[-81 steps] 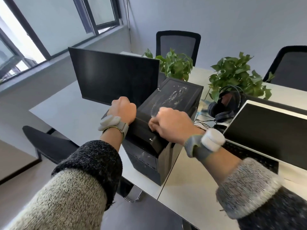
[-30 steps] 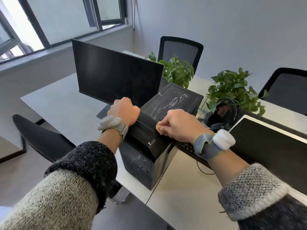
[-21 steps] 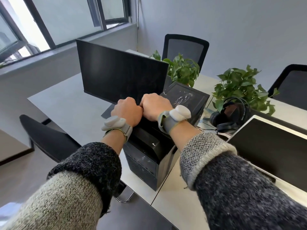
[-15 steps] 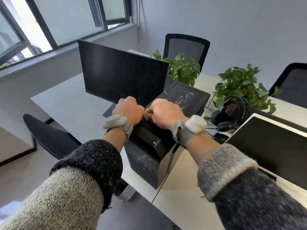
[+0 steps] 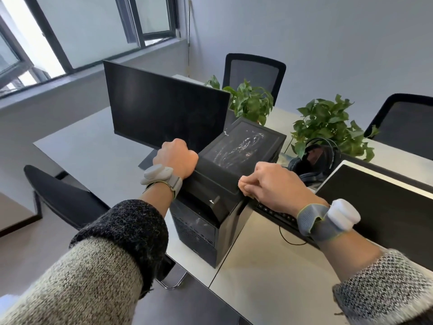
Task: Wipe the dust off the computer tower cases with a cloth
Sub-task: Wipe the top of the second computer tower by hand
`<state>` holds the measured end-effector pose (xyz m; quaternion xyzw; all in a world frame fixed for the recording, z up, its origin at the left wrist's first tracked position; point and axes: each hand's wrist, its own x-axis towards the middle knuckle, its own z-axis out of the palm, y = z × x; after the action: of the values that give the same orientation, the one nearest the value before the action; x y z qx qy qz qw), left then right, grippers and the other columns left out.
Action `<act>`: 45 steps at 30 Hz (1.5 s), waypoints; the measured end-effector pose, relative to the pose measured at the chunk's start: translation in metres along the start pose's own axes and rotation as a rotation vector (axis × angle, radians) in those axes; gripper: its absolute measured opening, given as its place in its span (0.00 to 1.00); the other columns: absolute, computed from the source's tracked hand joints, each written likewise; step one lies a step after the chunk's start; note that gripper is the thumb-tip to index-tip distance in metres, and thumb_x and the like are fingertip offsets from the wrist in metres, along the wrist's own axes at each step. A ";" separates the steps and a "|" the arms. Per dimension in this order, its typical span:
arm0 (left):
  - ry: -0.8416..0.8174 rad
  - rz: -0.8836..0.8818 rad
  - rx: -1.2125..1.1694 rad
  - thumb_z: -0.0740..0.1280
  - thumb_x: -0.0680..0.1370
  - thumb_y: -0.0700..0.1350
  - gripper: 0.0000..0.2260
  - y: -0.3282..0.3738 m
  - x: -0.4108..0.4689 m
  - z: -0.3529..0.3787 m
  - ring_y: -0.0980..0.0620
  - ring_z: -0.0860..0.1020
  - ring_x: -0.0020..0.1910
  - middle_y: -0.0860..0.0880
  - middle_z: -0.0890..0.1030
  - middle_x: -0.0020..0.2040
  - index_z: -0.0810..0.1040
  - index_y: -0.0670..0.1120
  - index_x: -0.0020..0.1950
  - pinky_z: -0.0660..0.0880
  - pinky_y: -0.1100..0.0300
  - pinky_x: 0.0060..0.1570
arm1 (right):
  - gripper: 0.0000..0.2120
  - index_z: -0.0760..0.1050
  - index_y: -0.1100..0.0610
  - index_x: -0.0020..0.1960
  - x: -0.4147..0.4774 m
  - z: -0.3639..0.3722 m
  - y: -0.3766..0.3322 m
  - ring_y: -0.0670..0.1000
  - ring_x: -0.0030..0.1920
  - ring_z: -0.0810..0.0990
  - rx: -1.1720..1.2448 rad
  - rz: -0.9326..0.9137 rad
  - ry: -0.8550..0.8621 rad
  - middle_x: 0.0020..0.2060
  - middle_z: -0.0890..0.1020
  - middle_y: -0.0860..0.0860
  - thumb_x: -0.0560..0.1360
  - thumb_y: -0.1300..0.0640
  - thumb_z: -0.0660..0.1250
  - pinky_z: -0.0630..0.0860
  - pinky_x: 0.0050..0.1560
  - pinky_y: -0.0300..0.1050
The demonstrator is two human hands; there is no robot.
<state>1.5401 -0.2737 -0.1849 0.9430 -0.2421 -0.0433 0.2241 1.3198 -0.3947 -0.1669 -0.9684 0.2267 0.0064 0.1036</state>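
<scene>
A black computer tower (image 5: 234,214) stands on the white desk (image 5: 89,165). Its top panel (image 5: 241,146) is streaked with pale dust. My left hand (image 5: 175,158) grips the tower's top left edge, fingers curled over it. At the top front right corner my right hand (image 5: 269,186) has its fingers curled and pinched together. It seems to hold a dark cloth that is hard to tell apart from the black case.
A black monitor (image 5: 166,111) stands just left of the tower, and a second screen (image 5: 379,207) and a keyboard (image 5: 281,216) are at the right. Headphones (image 5: 311,160) and two potted plants (image 5: 328,123) are behind. Office chairs ring the desk.
My right hand slid left along the tower's front top edge until it met my left hand. It then swept back to the right corner. My left hand kept its hold.
</scene>
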 end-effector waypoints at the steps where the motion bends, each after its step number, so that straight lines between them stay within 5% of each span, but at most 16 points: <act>1: -0.004 0.000 0.013 0.62 0.75 0.47 0.08 0.000 0.001 0.001 0.41 0.77 0.41 0.45 0.78 0.46 0.81 0.47 0.46 0.78 0.50 0.44 | 0.10 0.85 0.40 0.57 0.005 -0.001 -0.002 0.54 0.53 0.81 -0.014 0.000 -0.006 0.48 0.74 0.45 0.83 0.41 0.65 0.78 0.54 0.53; 5: -0.009 0.013 0.043 0.62 0.75 0.47 0.09 0.002 0.004 0.004 0.41 0.76 0.41 0.45 0.77 0.46 0.81 0.48 0.48 0.77 0.50 0.45 | 0.08 0.86 0.42 0.49 0.039 -0.004 -0.022 0.55 0.51 0.82 -0.012 -0.003 -0.043 0.42 0.74 0.42 0.81 0.47 0.68 0.78 0.51 0.52; 8: -0.008 0.014 0.049 0.62 0.76 0.47 0.08 -0.001 0.007 0.005 0.43 0.75 0.39 0.46 0.76 0.45 0.81 0.48 0.47 0.77 0.50 0.44 | 0.06 0.85 0.46 0.49 0.078 0.000 -0.046 0.57 0.53 0.83 0.014 0.004 -0.035 0.50 0.82 0.46 0.79 0.48 0.69 0.80 0.52 0.52; 16: 0.028 0.027 0.064 0.65 0.79 0.54 0.12 -0.002 0.011 0.010 0.41 0.76 0.41 0.45 0.78 0.44 0.82 0.47 0.48 0.77 0.50 0.43 | 0.11 0.83 0.48 0.60 0.150 0.015 -0.084 0.60 0.59 0.83 0.052 -0.009 0.050 0.60 0.83 0.51 0.81 0.49 0.66 0.77 0.52 0.51; 23: 0.032 0.005 0.070 0.63 0.74 0.47 0.09 0.000 0.005 0.006 0.39 0.78 0.42 0.43 0.80 0.48 0.82 0.48 0.48 0.79 0.49 0.45 | 0.11 0.79 0.41 0.46 0.077 0.014 -0.050 0.59 0.50 0.81 0.031 -0.061 0.012 0.50 0.72 0.49 0.84 0.47 0.62 0.70 0.46 0.51; 31: 0.008 0.027 0.072 0.63 0.75 0.48 0.08 0.001 0.000 0.003 0.40 0.77 0.41 0.44 0.79 0.45 0.80 0.48 0.45 0.79 0.49 0.46 | 0.12 0.81 0.40 0.58 -0.003 -0.002 0.005 0.55 0.50 0.80 -0.034 -0.049 0.010 0.48 0.72 0.48 0.85 0.42 0.60 0.76 0.49 0.51; 39: 0.029 0.038 0.062 0.62 0.76 0.48 0.07 -0.005 0.008 0.009 0.45 0.75 0.37 0.47 0.78 0.42 0.80 0.49 0.44 0.78 0.51 0.42 | 0.11 0.83 0.40 0.59 0.006 -0.005 0.014 0.52 0.50 0.79 -0.080 -0.091 -0.011 0.48 0.73 0.46 0.84 0.43 0.63 0.79 0.49 0.52; 45: 0.014 0.049 0.087 0.62 0.77 0.47 0.08 -0.003 0.010 0.011 0.44 0.75 0.38 0.47 0.77 0.44 0.80 0.48 0.48 0.69 0.54 0.36 | 0.11 0.81 0.42 0.47 0.055 -0.004 -0.019 0.55 0.48 0.78 -0.110 -0.113 -0.044 0.47 0.70 0.47 0.85 0.46 0.62 0.73 0.45 0.51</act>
<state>1.5484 -0.2811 -0.1957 0.9460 -0.2650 -0.0208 0.1858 1.3779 -0.4027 -0.1628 -0.9835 0.1688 0.0342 0.0555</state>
